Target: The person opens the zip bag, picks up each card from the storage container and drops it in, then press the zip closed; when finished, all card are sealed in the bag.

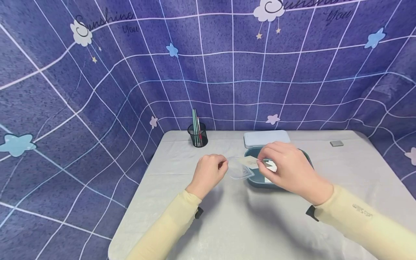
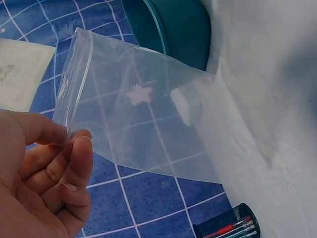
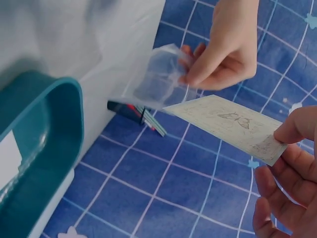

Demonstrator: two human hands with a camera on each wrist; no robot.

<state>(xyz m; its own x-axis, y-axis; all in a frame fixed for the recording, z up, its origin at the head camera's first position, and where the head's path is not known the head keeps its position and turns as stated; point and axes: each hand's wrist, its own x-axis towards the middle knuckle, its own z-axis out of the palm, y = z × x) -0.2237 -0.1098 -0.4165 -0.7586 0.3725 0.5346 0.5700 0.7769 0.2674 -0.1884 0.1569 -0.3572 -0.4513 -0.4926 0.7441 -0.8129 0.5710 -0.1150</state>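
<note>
Centre of the head view, above a white table (image 1: 227, 224): left hand (image 1: 208, 173) pinching one lip of a clear zip bag (image 1: 240, 169), fingers curled on the mouth edge; bag hanging slack, mouth partly agape. Right hand (image 1: 289, 169) pinching a pale card (image 3: 228, 124) by its corner, thumb over fingers, leading edge aimed at the bag mouth, just short of it. Card over the near side of a teal box (image 1: 260, 178), white lid (image 1: 266, 138) behind it. Upper middle: black pen cup (image 1: 197, 135); far right, small grey eraser (image 1: 336, 143). Judged: bag very light, limp, slick film, prone to collapse, best held at the stiffer zip strip. Card thin, lightly stiff, easily creased; best held near the trailing corner.
</note>
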